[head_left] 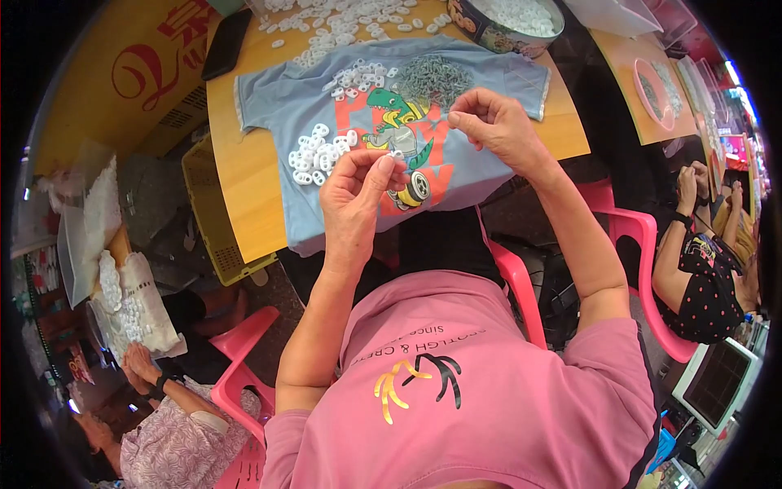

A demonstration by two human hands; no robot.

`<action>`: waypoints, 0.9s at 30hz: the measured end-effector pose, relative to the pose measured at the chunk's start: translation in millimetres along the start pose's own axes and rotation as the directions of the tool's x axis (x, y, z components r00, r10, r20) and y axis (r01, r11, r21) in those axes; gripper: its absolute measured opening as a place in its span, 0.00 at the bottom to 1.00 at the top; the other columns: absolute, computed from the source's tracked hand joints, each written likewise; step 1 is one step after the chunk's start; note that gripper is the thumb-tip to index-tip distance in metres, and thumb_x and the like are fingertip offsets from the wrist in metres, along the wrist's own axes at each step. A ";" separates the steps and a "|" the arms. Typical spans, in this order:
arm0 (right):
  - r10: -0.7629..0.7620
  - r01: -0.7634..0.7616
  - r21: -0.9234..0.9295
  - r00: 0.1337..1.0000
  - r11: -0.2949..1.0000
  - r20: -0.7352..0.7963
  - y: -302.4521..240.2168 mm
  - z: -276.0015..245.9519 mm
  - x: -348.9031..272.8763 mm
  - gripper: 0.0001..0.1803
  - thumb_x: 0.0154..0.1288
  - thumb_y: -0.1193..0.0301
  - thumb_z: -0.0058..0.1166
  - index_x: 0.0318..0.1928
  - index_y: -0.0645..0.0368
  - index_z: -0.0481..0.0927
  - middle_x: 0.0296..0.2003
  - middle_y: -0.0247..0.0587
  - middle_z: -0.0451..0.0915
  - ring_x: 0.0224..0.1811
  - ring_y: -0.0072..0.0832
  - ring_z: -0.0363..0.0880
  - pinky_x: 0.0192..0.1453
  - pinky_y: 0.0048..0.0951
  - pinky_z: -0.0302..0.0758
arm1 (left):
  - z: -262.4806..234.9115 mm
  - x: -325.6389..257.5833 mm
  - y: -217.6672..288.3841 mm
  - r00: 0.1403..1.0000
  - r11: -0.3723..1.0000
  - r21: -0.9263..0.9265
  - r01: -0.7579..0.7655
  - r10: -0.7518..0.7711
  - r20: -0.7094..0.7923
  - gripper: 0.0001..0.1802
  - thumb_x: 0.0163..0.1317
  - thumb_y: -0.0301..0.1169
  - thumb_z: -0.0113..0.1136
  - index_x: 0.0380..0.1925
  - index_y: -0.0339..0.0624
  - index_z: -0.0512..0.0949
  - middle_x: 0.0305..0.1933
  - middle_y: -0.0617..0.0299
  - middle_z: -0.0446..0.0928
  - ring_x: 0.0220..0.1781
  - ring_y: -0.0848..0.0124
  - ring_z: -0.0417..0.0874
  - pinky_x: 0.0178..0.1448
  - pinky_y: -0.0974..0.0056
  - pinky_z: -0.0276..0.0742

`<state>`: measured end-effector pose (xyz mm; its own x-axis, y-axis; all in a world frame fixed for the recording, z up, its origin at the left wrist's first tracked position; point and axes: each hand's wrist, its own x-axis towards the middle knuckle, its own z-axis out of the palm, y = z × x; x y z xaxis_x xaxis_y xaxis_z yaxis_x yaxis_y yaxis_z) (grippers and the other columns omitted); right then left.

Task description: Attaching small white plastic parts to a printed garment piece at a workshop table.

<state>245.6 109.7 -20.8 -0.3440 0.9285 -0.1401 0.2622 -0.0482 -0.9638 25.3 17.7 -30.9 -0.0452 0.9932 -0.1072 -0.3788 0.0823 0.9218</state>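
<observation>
Holding white rings point(521, 14): round tin point(489, 37) beyond right hand point(497, 122).

We sit in a small piecework workshop, crowded and informal. At twelve o'clock a wooden table point(244, 179) carries heaps of small white plastic rings point(314, 159) spread on a blue T-shirt point(277, 90), with a round tin point(505, 24) of more. Pink plastic chairs point(643, 244) ring us. At eight o'clock another person's hands point(142, 367) work beside bags of the same rings point(130, 301); at three o'clock a seated co-worker point(705, 269) bends over another table.
</observation>
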 end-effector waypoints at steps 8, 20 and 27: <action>-0.054 0.024 0.292 0.994 0.956 0.095 -29.9 29.7 -14.7 0.14 0.67 0.67 0.60 0.45 0.66 0.80 0.35 0.33 0.80 0.29 0.16 0.75 0.37 0.18 0.73 | 6.0 -1.8 7.7 1.000 1.000 -0.026 -0.005 0.005 -0.006 0.09 0.68 0.28 0.59 0.42 0.33 0.76 0.37 0.58 0.82 0.37 0.75 0.83 0.45 0.70 0.79; -0.082 0.017 0.493 0.991 0.870 0.110 -35.9 68.5 -16.3 0.11 0.68 0.69 0.59 0.42 0.65 0.80 0.33 0.34 0.80 0.28 0.16 0.75 0.36 0.18 0.73 | -0.2 -6.0 20.2 0.995 0.993 0.080 -0.089 0.092 -0.033 0.08 0.67 0.27 0.60 0.41 0.35 0.76 0.34 0.63 0.80 0.36 0.79 0.81 0.42 0.74 0.77; -0.105 0.056 0.461 0.991 0.885 0.081 -39.9 84.4 -23.4 0.10 0.68 0.69 0.58 0.43 0.64 0.79 0.32 0.32 0.79 0.29 0.15 0.74 0.35 0.17 0.72 | -1.3 -8.6 26.0 0.993 0.996 0.016 -0.092 0.092 -0.073 0.08 0.67 0.29 0.61 0.40 0.35 0.76 0.34 0.63 0.80 0.35 0.79 0.80 0.41 0.73 0.76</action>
<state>167.0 58.9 1.8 -0.4417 0.8954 -0.0561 -0.2030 -0.1607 -0.9659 14.6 11.2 -6.6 -0.1472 0.9879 -0.0483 -0.3581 -0.0077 0.9337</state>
